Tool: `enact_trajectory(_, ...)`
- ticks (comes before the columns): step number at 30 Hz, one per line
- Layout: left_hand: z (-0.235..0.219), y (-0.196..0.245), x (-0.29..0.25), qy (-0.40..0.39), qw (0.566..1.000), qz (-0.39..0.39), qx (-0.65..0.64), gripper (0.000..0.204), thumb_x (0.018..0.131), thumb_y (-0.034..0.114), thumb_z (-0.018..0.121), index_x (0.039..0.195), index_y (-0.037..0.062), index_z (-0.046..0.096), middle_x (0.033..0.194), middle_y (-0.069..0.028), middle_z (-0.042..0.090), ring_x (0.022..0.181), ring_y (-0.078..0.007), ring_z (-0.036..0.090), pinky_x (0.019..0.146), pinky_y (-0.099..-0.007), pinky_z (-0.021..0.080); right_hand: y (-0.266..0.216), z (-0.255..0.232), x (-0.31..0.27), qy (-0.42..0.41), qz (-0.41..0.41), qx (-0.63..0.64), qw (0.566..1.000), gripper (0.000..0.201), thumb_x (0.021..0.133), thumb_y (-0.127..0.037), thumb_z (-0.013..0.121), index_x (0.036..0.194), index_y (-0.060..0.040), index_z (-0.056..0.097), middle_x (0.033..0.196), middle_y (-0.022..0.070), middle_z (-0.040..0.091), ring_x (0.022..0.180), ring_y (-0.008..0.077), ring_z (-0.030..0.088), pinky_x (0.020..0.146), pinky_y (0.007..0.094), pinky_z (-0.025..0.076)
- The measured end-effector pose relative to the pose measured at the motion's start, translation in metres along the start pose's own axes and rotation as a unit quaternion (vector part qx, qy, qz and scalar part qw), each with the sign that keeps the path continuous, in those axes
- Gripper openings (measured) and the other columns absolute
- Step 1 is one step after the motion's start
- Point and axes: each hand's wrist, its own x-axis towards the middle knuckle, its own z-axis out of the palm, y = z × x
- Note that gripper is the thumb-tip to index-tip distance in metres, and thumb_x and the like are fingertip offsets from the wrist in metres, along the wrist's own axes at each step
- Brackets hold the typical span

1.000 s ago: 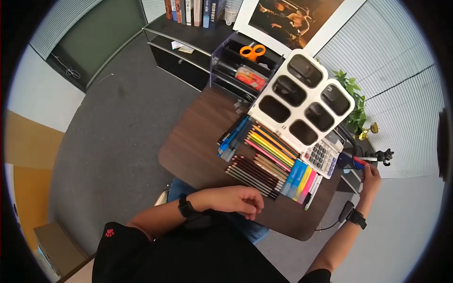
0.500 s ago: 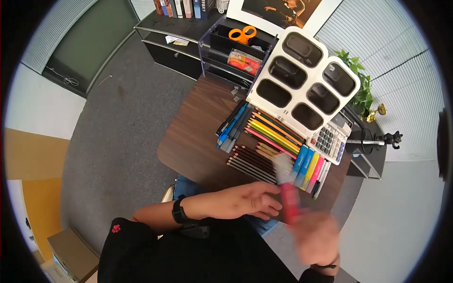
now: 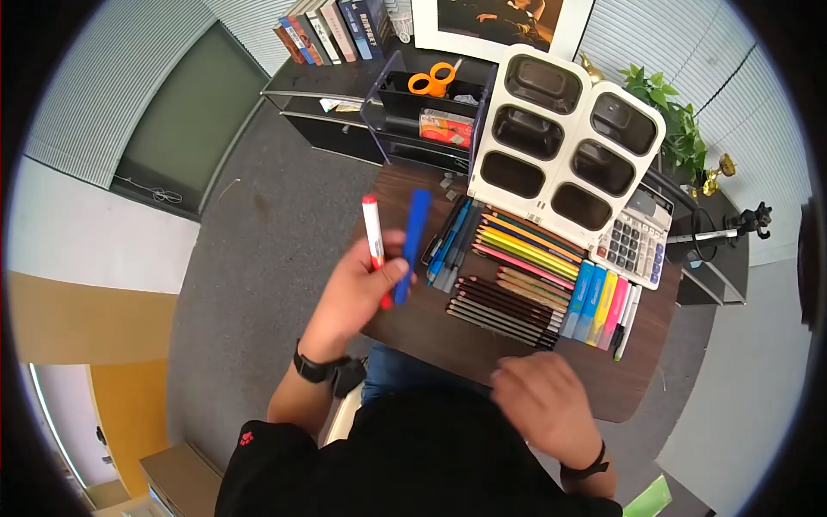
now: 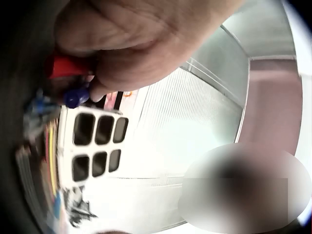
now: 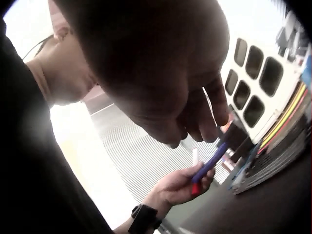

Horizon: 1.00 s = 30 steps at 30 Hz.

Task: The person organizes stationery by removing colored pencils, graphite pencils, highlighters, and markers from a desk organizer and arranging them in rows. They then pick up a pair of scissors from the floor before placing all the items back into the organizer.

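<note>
My left hand [image 3: 345, 293] pinches two markers between thumb and fingers, over the table's left edge. One is a white marker with red ends [image 3: 373, 228]; beside it stands a blue marker [image 3: 415, 231], both roughly upright in the head view. The left wrist view shows the red end [image 4: 68, 66] and the blue end [image 4: 76, 98] poking out under the hand. Close to the table's front edge, my right hand [image 3: 547, 403] hovers with loosely bent fingers and nothing in them. Rows of colored pencils [image 3: 525, 250] and several highlighters [image 3: 594, 303] lie between the hands and the organizer.
A white organizer with dark compartments [image 3: 564, 140] leans at the back of the wooden table [image 3: 431, 332]. Right of it sits a calculator [image 3: 633, 246]. Behind to the left stands a clear-sided shelf with orange scissors [image 3: 432, 79]. Blue and black pens [image 3: 448, 241] lie left of the pencils.
The right hand has come from the far right with the markers and let go of them. Both markers are now in the left hand, which has moved left and up.
</note>
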Motion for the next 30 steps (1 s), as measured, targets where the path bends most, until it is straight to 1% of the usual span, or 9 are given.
enact_trajectory(1, -0.007, 0.000, 0.011, 0.000, 1.000, 0.000, 0.003, 0.035, 0.100, 0.013, 0.062, 0.132, 0.0017, 0.055, 0.101, -0.0072, 0.066, 0.092, -0.0165, 0.065, 0.079, -0.0319, 0.055, 0.008, 0.001, -0.013, 0.018, 0.053, -0.019, 0.998, 0.028, 0.078, -0.008, 0.070, 0.105, -0.0003, 0.065, 0.109, 0.0139, 0.064, 0.095, 0.0287, 0.064, 0.085, 0.0424, 0.053)
enact_trajectory(3, -0.016, -0.002, 0.029, 0.091, 0.933, 0.055, 0.345, 0.033, 0.097, 0.014, 0.065, 0.126, 0.0004, 0.058, 0.096, -0.0110, 0.066, 0.088, -0.0216, 0.066, 0.078, -0.0346, 0.053, 0.019, 0.000, -0.035, 0.038, 0.108, -0.037, 0.993, 0.026, 0.079, -0.007, 0.070, 0.103, -0.0003, 0.064, 0.108, 0.0134, 0.064, 0.093, 0.0300, 0.064, 0.083, 0.0437, 0.052)
enact_trajectory(4, -0.013, -0.002, 0.032, 0.089, 0.932, 0.056, 0.347, 0.033, 0.097, 0.014, 0.065, 0.126, 0.0004, 0.058, 0.096, -0.0110, 0.066, 0.088, -0.0216, 0.066, 0.078, -0.0346, 0.053, 0.023, -0.002, -0.044, 0.043, 0.151, -0.059, 0.986, 0.024, 0.079, -0.005, 0.070, 0.102, -0.0003, 0.064, 0.107, 0.0131, 0.065, 0.092, 0.0318, 0.064, 0.082, 0.0443, 0.052)
enact_trajectory(6, -0.003, -0.001, 0.037, 0.108, 0.867, 0.131, 0.468, 0.031, 0.090, 0.013, 0.070, 0.116, -0.0013, 0.060, 0.101, -0.0232, 0.065, 0.096, -0.0396, 0.065, 0.084, -0.0451, 0.051, 0.028, -0.003, -0.064, 0.051, 0.197, -0.080, 0.976, 0.022, 0.080, -0.003, 0.070, 0.101, -0.0003, 0.064, 0.106, 0.0128, 0.065, 0.091, 0.0335, 0.063, 0.081, 0.0450, 0.051)
enact_trajectory(7, 0.005, 0.007, 0.035, 0.089, 0.873, 0.093, 0.471, 0.031, 0.090, 0.012, 0.069, 0.116, -0.0001, 0.061, 0.106, -0.0248, 0.065, 0.101, -0.0442, 0.062, 0.087, -0.0467, 0.050, 0.030, -0.002, -0.075, 0.064, 0.228, -0.085, 0.968, 0.022, 0.080, -0.001, 0.071, 0.101, -0.0003, 0.063, 0.104, 0.0128, 0.065, 0.090, 0.0344, 0.063, 0.080, 0.0448, 0.051)
enact_trajectory(12, 0.019, 0.000, 0.026, 0.036, 0.886, 0.124, 0.446, 0.032, 0.090, 0.012, 0.069, 0.118, -0.0008, 0.061, 0.107, -0.0233, 0.065, 0.100, -0.0413, 0.064, 0.086, -0.0458, 0.051, 0.036, 0.008, -0.103, 0.111, 0.322, -0.090, 0.936, 0.019, 0.081, 0.002, 0.070, 0.099, -0.0004, 0.065, 0.100, 0.0143, 0.066, 0.089, 0.0363, 0.063, 0.081, 0.0445, 0.051)
enact_trajectory(21, 0.019, -0.011, 0.023, 0.023, 0.901, 0.102, 0.420, 0.031, 0.094, 0.014, 0.067, 0.121, -0.0008, 0.064, 0.104, -0.0185, 0.066, 0.089, -0.0298, 0.065, 0.081, -0.0372, 0.052, 0.067, 0.040, -0.111, 0.212, 0.349, -0.077, 0.910, 0.015, 0.080, 0.003, 0.071, 0.094, -0.0019, 0.067, 0.092, 0.0140, 0.062, 0.085, 0.0349, 0.060, 0.076, 0.0433, 0.049)
enact_trajectory(26, 0.015, -0.016, 0.032, 0.106, 0.922, 0.050, 0.369, 0.033, 0.095, 0.018, 0.067, 0.122, -0.0011, 0.063, 0.097, -0.0165, 0.068, 0.083, -0.0256, 0.066, 0.078, -0.0364, 0.052, 0.067, 0.042, -0.110, 0.216, 0.330, -0.102, 0.913, 0.016, 0.079, 0.002, 0.072, 0.094, -0.0020, 0.067, 0.091, 0.0136, 0.061, 0.084, 0.0342, 0.059, 0.075, 0.0428, 0.048)
enact_trajectory(30, 0.019, -0.018, 0.037, 0.145, 0.906, 0.100, 0.385, 0.034, 0.095, 0.017, 0.068, 0.124, -0.0005, 0.064, 0.098, -0.0162, 0.070, 0.083, -0.0256, 0.067, 0.079, -0.0353, 0.054, 0.067, 0.043, -0.111, 0.219, 0.323, -0.105, 0.915, 0.016, 0.079, 0.002, 0.072, 0.094, -0.0022, 0.067, 0.091, 0.0134, 0.061, 0.084, 0.0341, 0.059, 0.076, 0.0428, 0.048)
